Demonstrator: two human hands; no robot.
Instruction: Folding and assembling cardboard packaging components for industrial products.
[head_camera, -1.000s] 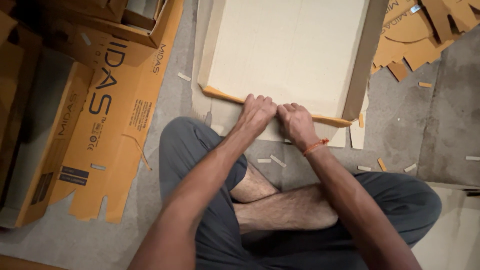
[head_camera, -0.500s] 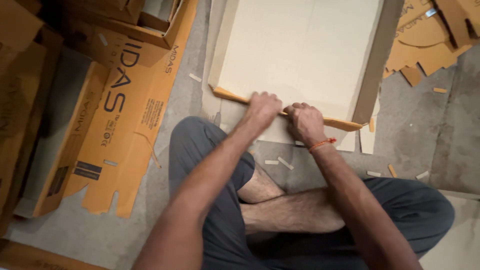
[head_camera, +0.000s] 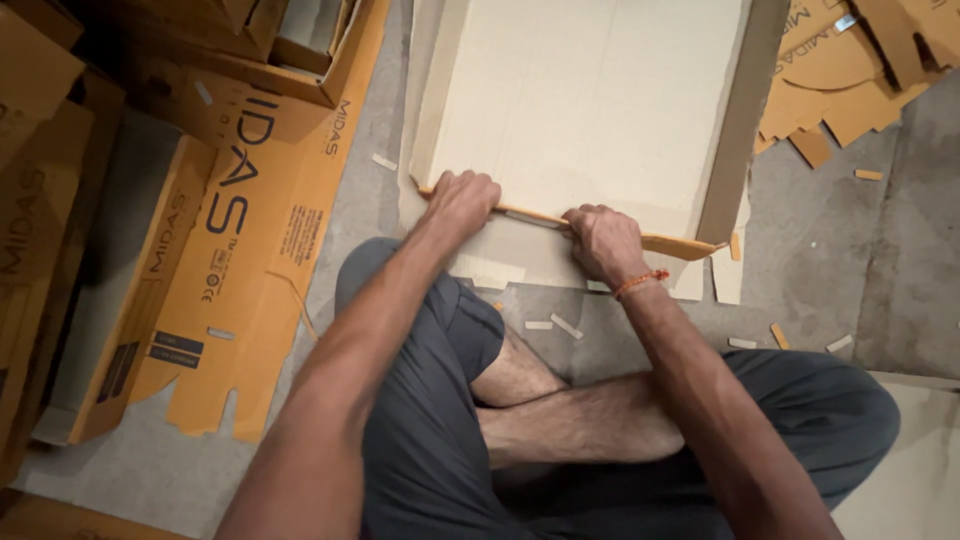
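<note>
A large pale cardboard sheet (head_camera: 590, 100) lies on the concrete floor in front of my crossed legs, its side flaps folded up. My left hand (head_camera: 462, 200) presses on the near folded edge (head_camera: 680, 243) at its left end, fingers curled over it. My right hand (head_camera: 603, 243), with an orange thread on the wrist, grips the same orange-brown edge further right. Both hands are closed on the fold. A pale flap (head_camera: 510, 262) pokes out below the fold between them.
Flattened orange printed cartons (head_camera: 240, 250) and open boxes (head_camera: 300, 50) crowd the left side. Orange cardboard offcuts (head_camera: 850, 70) lie at the top right. Small paper strips (head_camera: 560, 325) are scattered on the grey floor. Another pale sheet (head_camera: 910, 470) sits at the bottom right.
My hands have moved apart along the folded edge: the left slid a little leftward, the right moved right. The view has shifted slightly.
</note>
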